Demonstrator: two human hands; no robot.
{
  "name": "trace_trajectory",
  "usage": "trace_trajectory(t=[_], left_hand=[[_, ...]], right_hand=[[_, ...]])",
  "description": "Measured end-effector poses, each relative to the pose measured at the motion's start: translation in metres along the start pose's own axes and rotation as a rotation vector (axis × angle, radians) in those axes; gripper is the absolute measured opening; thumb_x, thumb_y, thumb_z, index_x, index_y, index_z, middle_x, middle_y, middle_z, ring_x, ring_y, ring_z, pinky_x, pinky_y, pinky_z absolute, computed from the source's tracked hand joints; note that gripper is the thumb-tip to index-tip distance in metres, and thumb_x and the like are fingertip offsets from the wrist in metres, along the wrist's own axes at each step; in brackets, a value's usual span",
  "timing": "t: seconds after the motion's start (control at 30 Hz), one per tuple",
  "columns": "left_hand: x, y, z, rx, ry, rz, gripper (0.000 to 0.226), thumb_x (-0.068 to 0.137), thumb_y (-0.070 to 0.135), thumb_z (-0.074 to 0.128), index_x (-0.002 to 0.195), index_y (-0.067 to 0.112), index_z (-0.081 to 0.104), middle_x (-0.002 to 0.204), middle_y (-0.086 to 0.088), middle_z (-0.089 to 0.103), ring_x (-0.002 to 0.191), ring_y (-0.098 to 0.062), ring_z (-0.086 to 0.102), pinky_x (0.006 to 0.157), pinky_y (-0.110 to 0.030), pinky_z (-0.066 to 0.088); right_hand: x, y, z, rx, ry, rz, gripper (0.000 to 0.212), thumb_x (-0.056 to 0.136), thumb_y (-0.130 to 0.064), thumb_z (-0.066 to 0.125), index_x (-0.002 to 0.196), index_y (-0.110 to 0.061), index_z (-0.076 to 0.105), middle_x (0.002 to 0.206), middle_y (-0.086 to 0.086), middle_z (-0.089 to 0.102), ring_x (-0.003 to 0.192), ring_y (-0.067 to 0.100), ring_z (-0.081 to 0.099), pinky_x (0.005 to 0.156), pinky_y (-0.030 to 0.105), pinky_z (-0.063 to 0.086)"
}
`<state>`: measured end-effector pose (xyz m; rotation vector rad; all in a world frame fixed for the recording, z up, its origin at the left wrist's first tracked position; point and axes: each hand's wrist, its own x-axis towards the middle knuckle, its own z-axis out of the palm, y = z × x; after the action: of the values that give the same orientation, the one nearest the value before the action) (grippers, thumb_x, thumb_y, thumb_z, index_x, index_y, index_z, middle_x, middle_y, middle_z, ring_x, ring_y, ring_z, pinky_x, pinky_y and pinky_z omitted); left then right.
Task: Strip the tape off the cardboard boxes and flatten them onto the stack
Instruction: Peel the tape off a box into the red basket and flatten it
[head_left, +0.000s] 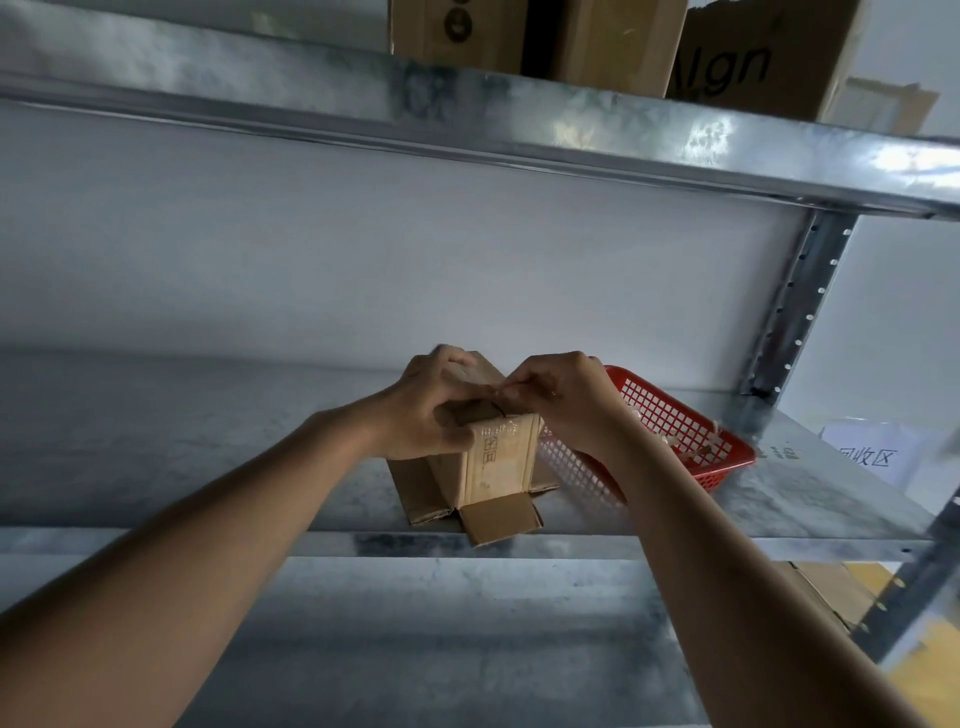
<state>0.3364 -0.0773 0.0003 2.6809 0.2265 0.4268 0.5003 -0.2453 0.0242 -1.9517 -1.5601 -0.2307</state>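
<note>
- A small cardboard box was seen standing on the metal shelf, near its front edge, with its bottom flaps splayed flat on the shelf surface and one flap jutting over the front lip.
- The left hand was wrapped round the box's upper left side, fingers curled over the top edge and thumb pressed on the near face; the box was steadied by it.
- The right hand was held at the box's top edge, fingertips drawn together in a pinch. A strip of tape was judged to be in that pinch, but it was too thin and blurred to be confirmed.
- Key relation: the pinch point lay at the top seam, between the two hands, with the taped face running downward from it toward the viewer. The strip's long axis was therefore judged to run along that face, so a peel would be drawn along it, away from the bracing left hand.
- The right hand was the nearer to the seam's end; the left served only as an anchor.
- A red mesh basket stood just beside the box on the right, behind the right wrist; pale scraps lay in it, possibly discarded tape.
- Larger cartons were noted on the shelf above.
</note>
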Motion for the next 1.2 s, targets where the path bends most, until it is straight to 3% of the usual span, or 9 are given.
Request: trace_trajectory(t=[0.17,0.37,0.43,0.5,0.63,0.83,1.03,1.13,1.2], left_hand=[[-0.018,-0.009,-0.002,0.008,0.276,0.163,0.039,0.086,0.026,0.084,0.124,0.017,0.076,0.129,0.013,0.067,0.120,-0.002,0.061,0.104,-0.034,0.053],[-0.036,-0.015,-0.018,-0.122,0.268,0.043,0.019,0.089,0.014,0.078,0.106,0.018,0.081,0.114,0.012,0.074,0.109,0.001,0.067,0.103,-0.036,0.055],[-0.038,-0.006,-0.021,-0.138,0.341,-0.034,0.014,0.093,0.031,0.073,0.089,0.018,0.076,0.097,0.007,0.072,0.092,-0.007,0.067,0.089,-0.041,0.057],[-0.032,0.008,-0.017,0.007,0.378,-0.130,0.046,0.088,0.064,0.067,0.083,0.018,0.062,0.090,0.003,0.060,0.080,-0.016,0.060,0.071,-0.040,0.053],[-0.018,0.026,0.002,0.328,0.283,-0.258,0.077,0.075,0.087,0.059,0.110,0.019,0.060,0.106,0.005,0.047,0.096,-0.016,0.055,0.076,-0.036,0.055],[-0.038,0.010,-0.013,0.213,0.258,-0.186,0.064,0.075,0.063,0.066,0.129,0.029,0.063,0.108,0.012,0.058,0.094,-0.012,0.059,0.076,-0.034,0.055],[-0.056,-0.014,-0.043,0.295,0.233,-0.358,0.037,0.087,0.021,0.069,0.124,0.026,0.067,0.124,0.004,0.067,0.105,-0.016,0.064,0.090,-0.040,0.057],[-0.048,-0.006,-0.041,0.369,0.202,-0.423,0.018,0.093,0.022,0.062,0.108,0.020,0.052,0.112,-0.004,0.062,0.087,-0.015,0.057,0.071,-0.035,0.050],[-0.039,0.003,-0.034,0.381,0.152,-0.445,0.044,0.102,0.050,0.047,0.135,0.022,0.046,0.133,-0.007,0.052,0.106,-0.021,0.057,0.084,-0.039,0.050]], right_hand=[[0.009,-0.010,0.010,-0.030,0.089,0.060,0.010,0.095,-0.013,0.073,0.099,-0.017,0.080,0.093,-0.005,0.078,0.081,0.006,0.070,0.082,0.031,0.061],[0.018,-0.023,0.032,0.226,0.306,0.295,0.027,0.095,0.001,0.061,0.084,-0.020,0.073,0.086,-0.003,0.075,0.069,0.019,0.075,0.055,0.043,0.063],[0.016,-0.032,0.035,0.416,0.329,0.427,0.021,0.097,-0.001,0.063,0.086,-0.016,0.072,0.090,0.006,0.075,0.064,0.022,0.076,0.048,0.040,0.062],[0.015,-0.036,0.043,0.530,0.327,0.502,0.011,0.098,-0.005,0.067,0.090,-0.011,0.072,0.093,0.010,0.075,0.064,0.022,0.076,0.050,0.041,0.062],[0.021,-0.035,0.052,0.456,0.328,0.526,0.011,0.095,-0.013,0.070,0.088,-0.019,0.075,0.092,0.002,0.076,0.076,0.021,0.076,0.064,0.043,0.065],[0.021,-0.031,0.044,0.625,0.392,0.579,0.017,0.102,-0.003,0.056,0.092,-0.011,0.066,0.092,0.008,0.072,0.063,0.023,0.076,0.065,0.045,0.065],[0.022,-0.025,0.057,0.720,0.562,0.702,0.018,0.105,-0.009,0.052,0.094,-0.023,0.055,0.105,0.005,0.071,0.088,0.019,0.073,0.081,0.043,0.064],[0.026,-0.038,0.054,1.132,0.496,0.638,0.012,0.109,-0.008,0.045,0.105,-0.016,0.053,0.108,0.009,0.074,0.100,0.026,0.074,0.091,0.044,0.061],[0.030,-0.046,0.046,1.475,0.401,0.583,0.012,0.112,-0.014,0.040,0.116,-0.008,0.050,0.105,0.018,0.076,0.099,0.034,0.076,0.090,0.048,0.062]])
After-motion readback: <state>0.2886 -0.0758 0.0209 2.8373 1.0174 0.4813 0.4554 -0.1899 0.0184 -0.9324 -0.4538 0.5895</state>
